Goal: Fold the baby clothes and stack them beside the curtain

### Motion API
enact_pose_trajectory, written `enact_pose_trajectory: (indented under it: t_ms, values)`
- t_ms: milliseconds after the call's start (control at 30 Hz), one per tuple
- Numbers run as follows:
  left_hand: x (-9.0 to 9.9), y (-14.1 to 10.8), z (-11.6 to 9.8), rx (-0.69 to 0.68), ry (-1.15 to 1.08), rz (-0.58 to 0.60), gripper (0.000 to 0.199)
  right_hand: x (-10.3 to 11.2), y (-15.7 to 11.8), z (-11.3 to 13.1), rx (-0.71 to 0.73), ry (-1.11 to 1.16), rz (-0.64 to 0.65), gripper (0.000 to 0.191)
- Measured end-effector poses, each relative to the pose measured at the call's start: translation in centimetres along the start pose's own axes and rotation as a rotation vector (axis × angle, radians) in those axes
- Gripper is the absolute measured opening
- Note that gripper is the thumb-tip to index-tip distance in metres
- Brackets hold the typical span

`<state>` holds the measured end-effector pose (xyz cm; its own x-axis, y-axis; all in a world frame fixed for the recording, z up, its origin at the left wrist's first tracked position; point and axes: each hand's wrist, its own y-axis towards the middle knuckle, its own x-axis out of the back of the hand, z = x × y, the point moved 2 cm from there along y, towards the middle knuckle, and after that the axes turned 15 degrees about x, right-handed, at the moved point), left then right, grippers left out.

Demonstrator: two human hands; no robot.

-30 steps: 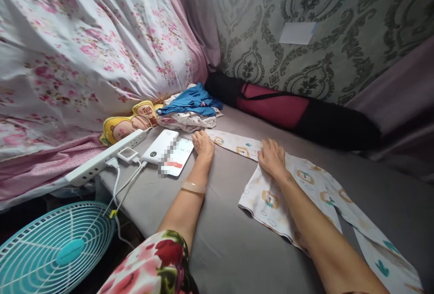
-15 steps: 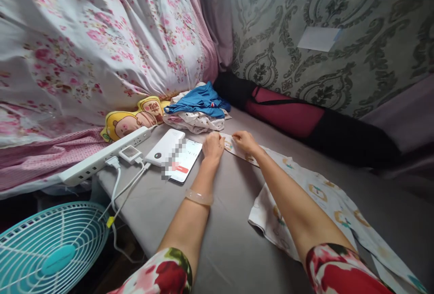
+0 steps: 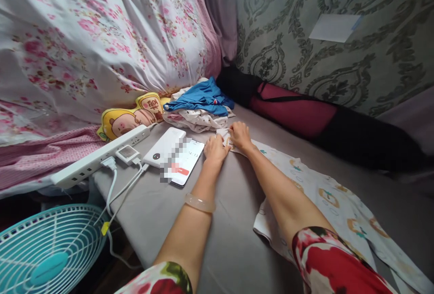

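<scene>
Nearby, the grey sheet runs from its left edge to the printed garment on the right. Just past the phone reading "4:13", my left hand and right hand pinch the garment's sleeve end; farther, a cushion bears brown lettering.

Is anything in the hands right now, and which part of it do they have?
Yes: the printed white garment, by one sleeve end. The right hand appears to pinch it; the left hand is on it too, its exact grip hidden.
</scene>
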<state>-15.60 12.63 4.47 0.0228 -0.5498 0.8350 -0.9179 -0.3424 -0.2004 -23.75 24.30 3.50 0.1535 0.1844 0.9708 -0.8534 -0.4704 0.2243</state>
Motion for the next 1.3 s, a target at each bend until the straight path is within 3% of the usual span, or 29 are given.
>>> enact_pose_trajectory:
  t_ms: [167,300,400,500,633,767,967,1100,1300]
  values:
    - [-0.1,0.1,-0.1,0.032,0.010,0.026,0.042,-1.2,-0.2,-0.1,-0.007,0.047,-0.007,0.028]
    - [-0.2,0.0,-0.1,0.029,0.045,-0.033,0.040,-0.2,-0.6,-0.9,0.063,0.160,0.088,0.034]
    - [-0.3,0.0,-0.4,-0.018,0.042,-0.171,0.040,1.2,-3.2,-1.5,0.050,0.154,0.116,0.045]
    - [-0.9,-0.1,-1.0,-0.201,0.020,-0.308,0.039,1.8,-7.3,-2.0,-0.089,0.070,0.127,0.057]
    - [-3.2,-0.3,-1.7,-0.459,0.133,-0.191,0.045,1.3,-11.2,-2.1,-0.263,0.087,0.173,0.066]
    - [-4.8,-0.5,-1.5,-0.480,0.338,-0.087,0.055,1.0,-11.7,-1.9,-0.291,0.138,0.117,0.067]
    - [-4.7,-0.3,-1.2,-0.477,0.459,-0.103,0.057,2.9,-12.7,-2.0,-0.258,0.342,0.026,0.057]
    - [-4.8,-0.4,-1.1,-0.473,0.482,-0.106,0.059,5.5,-16.9,-3.4,-0.266,0.421,-0.123,0.053]
    - [-4.8,-0.8,-1.2,-0.471,0.455,-0.118,0.061,10.2,-27.5,-7.7,-0.447,0.428,-0.235,0.045]
